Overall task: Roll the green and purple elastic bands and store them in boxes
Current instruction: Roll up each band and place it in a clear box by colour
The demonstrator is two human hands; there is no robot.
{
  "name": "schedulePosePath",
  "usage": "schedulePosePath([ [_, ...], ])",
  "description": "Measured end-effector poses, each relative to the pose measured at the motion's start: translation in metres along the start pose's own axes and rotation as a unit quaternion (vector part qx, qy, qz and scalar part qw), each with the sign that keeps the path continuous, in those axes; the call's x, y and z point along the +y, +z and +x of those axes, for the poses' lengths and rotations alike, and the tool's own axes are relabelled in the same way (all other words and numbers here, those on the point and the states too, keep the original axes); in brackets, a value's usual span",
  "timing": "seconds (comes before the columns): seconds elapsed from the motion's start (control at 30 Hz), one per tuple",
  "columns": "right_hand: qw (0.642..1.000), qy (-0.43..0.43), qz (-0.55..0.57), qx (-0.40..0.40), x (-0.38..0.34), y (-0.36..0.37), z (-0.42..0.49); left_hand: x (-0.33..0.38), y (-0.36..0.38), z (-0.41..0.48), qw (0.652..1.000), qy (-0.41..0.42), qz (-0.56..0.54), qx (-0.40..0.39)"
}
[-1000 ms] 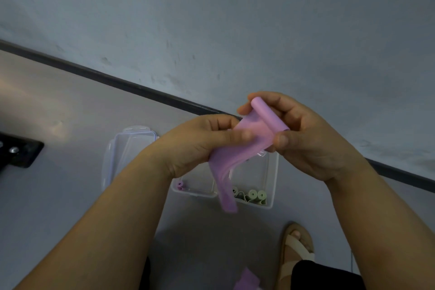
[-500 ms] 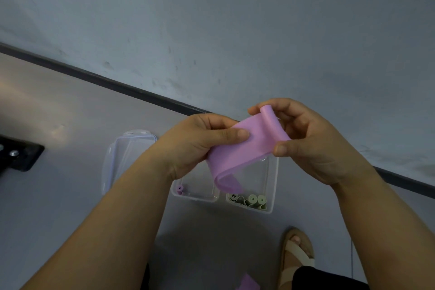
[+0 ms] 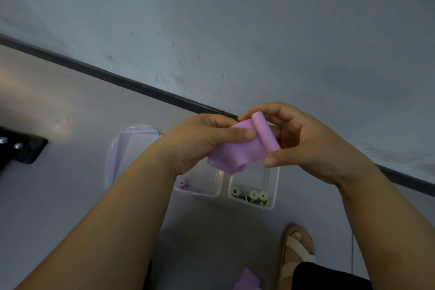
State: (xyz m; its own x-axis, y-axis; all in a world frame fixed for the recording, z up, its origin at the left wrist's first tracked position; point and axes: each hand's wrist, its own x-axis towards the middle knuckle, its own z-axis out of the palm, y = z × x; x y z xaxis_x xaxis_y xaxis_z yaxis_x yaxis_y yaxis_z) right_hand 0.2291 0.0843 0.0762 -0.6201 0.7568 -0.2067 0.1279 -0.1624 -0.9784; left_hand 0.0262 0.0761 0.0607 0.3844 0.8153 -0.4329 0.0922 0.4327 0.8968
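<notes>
Both hands hold a purple elastic band in the air above the floor. My right hand pinches its rolled end between thumb and fingers. My left hand grips the flat part, thumb lying on top. Only a short loose tail hangs below. Under the hands stand two clear boxes: the left box holds one purple roll, the right box holds several green rolls.
A clear lid lies on the grey floor left of the boxes. A black metal foot sits at the far left. Another purple band lies at the bottom edge, beside a sandalled foot. A wall with dark skirting runs behind.
The roll has grown and the hanging tail has shortened from a long strip to a short flap. Both hands stayed in place above the boxes.
</notes>
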Motion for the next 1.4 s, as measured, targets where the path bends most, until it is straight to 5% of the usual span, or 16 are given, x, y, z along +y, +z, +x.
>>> schedulePosePath([
  [0.9,0.991,0.016,-0.132,0.035,-0.004,0.005,-0.002,-0.003,0.002,0.001,0.999,-0.014,0.032,0.011],
  [1.4,0.990,-0.049,0.132,-0.030,-0.002,-0.007,-0.005,-0.001,0.009,-0.002,0.997,0.027,0.054,-0.048],
])
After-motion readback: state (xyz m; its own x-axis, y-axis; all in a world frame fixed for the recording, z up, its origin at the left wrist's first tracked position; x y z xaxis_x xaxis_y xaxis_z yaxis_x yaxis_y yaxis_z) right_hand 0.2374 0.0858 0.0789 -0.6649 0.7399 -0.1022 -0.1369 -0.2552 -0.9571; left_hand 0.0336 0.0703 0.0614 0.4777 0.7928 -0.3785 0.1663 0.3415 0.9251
